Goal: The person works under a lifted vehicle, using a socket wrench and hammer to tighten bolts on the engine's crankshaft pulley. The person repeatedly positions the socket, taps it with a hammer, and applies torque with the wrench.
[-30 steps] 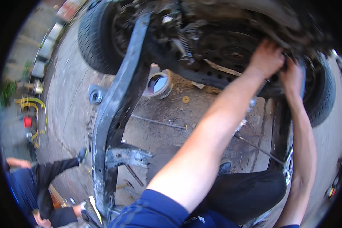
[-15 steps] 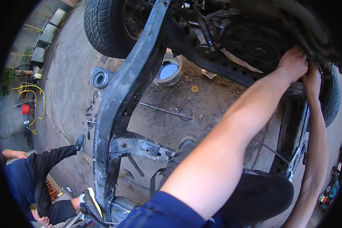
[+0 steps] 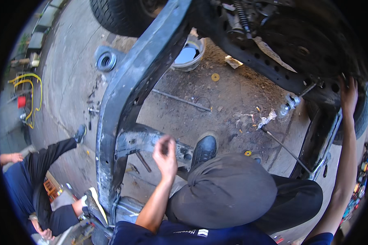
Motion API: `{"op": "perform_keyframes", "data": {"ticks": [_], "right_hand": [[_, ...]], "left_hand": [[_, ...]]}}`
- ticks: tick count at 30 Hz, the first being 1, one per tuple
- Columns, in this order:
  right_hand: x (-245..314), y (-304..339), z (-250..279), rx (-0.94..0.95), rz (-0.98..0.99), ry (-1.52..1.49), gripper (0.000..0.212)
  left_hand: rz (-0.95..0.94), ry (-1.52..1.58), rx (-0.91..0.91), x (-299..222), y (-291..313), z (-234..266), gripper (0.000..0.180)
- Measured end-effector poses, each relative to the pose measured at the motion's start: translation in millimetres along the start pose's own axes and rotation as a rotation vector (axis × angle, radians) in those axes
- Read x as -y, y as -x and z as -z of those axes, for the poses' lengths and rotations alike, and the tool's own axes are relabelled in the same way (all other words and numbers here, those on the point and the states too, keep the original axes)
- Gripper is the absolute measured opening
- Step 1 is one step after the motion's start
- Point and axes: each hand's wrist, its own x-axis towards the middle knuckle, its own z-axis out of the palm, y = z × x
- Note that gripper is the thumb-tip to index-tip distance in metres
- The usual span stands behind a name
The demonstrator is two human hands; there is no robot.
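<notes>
**Chassis frame (image 3: 147,53), right grip (image 3: 348,96) at its far right corner, left grip (image 3: 166,157) over its cross-piece**

The frame is dark metal, scuffed to pale patches; the long axis of its left rail runs away from the person, slanting right, and round holes pierce the far member. Left of the frame is a seated person (image 3: 49,163), partly cut off. Beyond the left rail, a tyre (image 3: 118,20) with blocky rubber tread runs out of view. Inside the frame, a straight, slim rod (image 3: 180,99) lies crosswise, and a round bucket (image 3: 192,65) holds glossy liquid.

The right grip reaches up against the frame's dark metal; its fingertips are hard to make out, so I cannot tell whether it holds anything. The left grip is curled narrow, with dark, blurred fingertips; its contents, if any, cannot be told. Left of the frame sit stacked grey rings (image 3: 106,61); inside it, a flat yellow ring (image 3: 215,77).
</notes>
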Motion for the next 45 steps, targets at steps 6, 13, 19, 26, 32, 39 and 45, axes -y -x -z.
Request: {"op": "perform_keyframes", "data": {"ticks": [6,13,19,26,32,39,45], "right_hand": [[-56,-12,-15,0.105,0.05,0.116,0.048],[-81,-22,-27,0.071,0.149,0.217,0.057],[-114,-40,-30,0.311,0.119,0.185,0.052],[-136,-42,-49,0.308,0.19,-0.238,0.057],[-61,-27,-25,0.035,0.215,-0.272,0.068],[-16,-21,15,0.205,0.162,-0.204,0.08],[-7,-22,37,0.32,0.195,-0.148,0.084]], "left_hand": [[0.446,-0.013,0.148,96,63,75,0.021],[0.87,-0.163,0.04,202,70,136,0.027],[0.993,-0.195,0.08,261,92,158,0.028],[1.124,-0.04,0.193,249,97,153,0.027],[1.065,-0.012,-0.101,231,151,134,0.027],[1.22,0.076,-0.052,163,271,127,0.025],[1.01,0.016,0.008,83,316,133,0.028]]}}
